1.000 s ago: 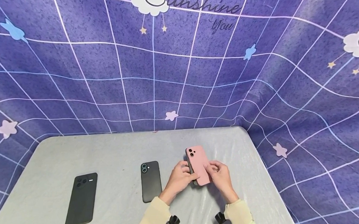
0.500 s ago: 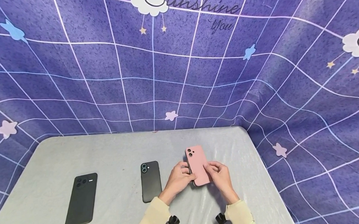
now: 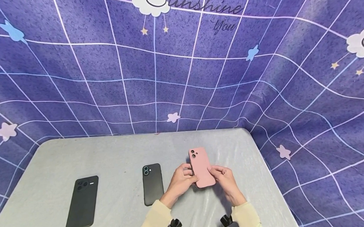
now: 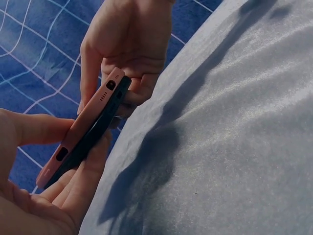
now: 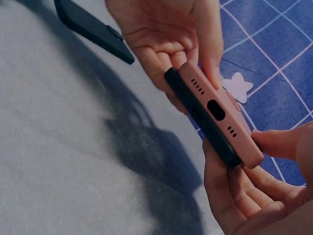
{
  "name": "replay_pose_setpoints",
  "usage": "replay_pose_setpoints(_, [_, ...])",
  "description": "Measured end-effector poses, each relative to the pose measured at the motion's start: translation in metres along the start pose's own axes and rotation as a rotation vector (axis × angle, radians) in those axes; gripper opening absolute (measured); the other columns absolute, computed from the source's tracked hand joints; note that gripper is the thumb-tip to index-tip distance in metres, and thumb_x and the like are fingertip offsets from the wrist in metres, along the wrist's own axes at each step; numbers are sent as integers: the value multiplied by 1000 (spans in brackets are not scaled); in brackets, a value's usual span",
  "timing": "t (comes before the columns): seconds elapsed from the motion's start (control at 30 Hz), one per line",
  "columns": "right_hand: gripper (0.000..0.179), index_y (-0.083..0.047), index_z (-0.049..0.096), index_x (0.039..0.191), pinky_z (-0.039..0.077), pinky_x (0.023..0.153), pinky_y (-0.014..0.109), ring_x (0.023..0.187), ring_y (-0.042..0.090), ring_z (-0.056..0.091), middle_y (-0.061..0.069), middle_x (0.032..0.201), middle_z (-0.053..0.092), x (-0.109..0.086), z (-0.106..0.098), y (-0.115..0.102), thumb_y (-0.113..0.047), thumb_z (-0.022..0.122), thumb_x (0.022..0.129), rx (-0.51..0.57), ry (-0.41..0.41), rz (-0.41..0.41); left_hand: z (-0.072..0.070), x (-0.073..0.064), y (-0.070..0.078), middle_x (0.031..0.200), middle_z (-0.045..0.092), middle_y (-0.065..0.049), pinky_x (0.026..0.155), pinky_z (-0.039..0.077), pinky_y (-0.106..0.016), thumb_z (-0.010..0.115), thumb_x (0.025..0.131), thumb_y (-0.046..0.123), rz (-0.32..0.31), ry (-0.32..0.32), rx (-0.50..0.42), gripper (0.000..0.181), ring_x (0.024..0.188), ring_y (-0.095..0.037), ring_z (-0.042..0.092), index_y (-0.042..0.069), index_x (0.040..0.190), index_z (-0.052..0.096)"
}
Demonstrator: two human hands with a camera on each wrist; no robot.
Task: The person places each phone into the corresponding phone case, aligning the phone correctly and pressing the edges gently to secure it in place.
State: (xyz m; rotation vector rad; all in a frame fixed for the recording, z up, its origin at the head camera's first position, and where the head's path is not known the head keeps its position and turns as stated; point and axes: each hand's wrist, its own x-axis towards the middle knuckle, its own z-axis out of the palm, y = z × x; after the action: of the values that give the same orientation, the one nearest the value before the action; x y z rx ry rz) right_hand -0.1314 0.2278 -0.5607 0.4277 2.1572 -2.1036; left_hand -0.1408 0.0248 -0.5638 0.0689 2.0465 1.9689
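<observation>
Both hands hold a pink phone case (image 3: 202, 170) over the right part of the table, camera cutouts at its upper left. A dark phone-shaped slab (image 5: 201, 117) lies flat behind it; the frames leave open whether it is a phone or another case. In the left wrist view the two are slightly offset at one end, and port cutouts show along the pink edge. My left hand (image 3: 180, 182) pinches the left side, thumb on the pink back, fingers underneath. At the lower right side, my right hand (image 3: 224, 182) grips with its thumb on the pink edge and fingers beneath.
A black phone (image 3: 153, 185) with two ringed lenses lies left of my left hand. Farther left lies a larger black phone (image 3: 82, 204). The grey cloth-covered table (image 3: 122, 151) ends at a purple patterned curtain (image 3: 180, 76) behind and to the right.
The dark slab showed along the pink case's left side and is now mostly covered, the two being more closely lined up. My right hand and wrist have shifted slightly right.
</observation>
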Motion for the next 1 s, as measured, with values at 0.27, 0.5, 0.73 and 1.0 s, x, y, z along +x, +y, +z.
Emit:
replay_pose_setpoints(0.27, [31, 10, 74, 118, 59, 69, 22, 79, 10, 72, 4, 92, 79, -1, 1, -2, -15, 76, 101, 19, -7, 8, -2, -4, 1, 107, 77, -12, 77, 62, -32, 79, 90, 6, 15, -34, -31, 54, 89, -15, 73, -5, 138, 55])
replay_pose_setpoints(0.5, [32, 12, 72, 121, 59, 68, 22, 78, 10, 72, 6, 94, 79, 2, 0, -1, -13, 74, 103, 29, -11, -1, -4, -1, 6, 106, 77, -13, 82, 66, -45, 76, 92, 7, 11, -76, -22, 51, 86, -18, 73, -5, 137, 53])
replay_pose_setpoints(0.73, [30, 11, 73, 119, 59, 68, 22, 78, 11, 73, 6, 92, 79, 1, -2, -1, -12, 76, 101, 32, -22, 17, -6, 4, 8, 104, 78, -14, 79, 67, -38, 72, 98, 11, -11, -77, 7, 36, 82, -17, 75, -5, 127, 58])
replay_pose_setpoints(1.0, [30, 13, 72, 120, 59, 67, 23, 76, 11, 73, 6, 90, 80, 2, -8, 0, -11, 75, 102, 41, -57, 14, -9, 5, 9, 104, 78, -20, 81, 68, -44, 67, 105, 11, 27, -69, -36, 32, 84, -22, 75, -12, 127, 60])
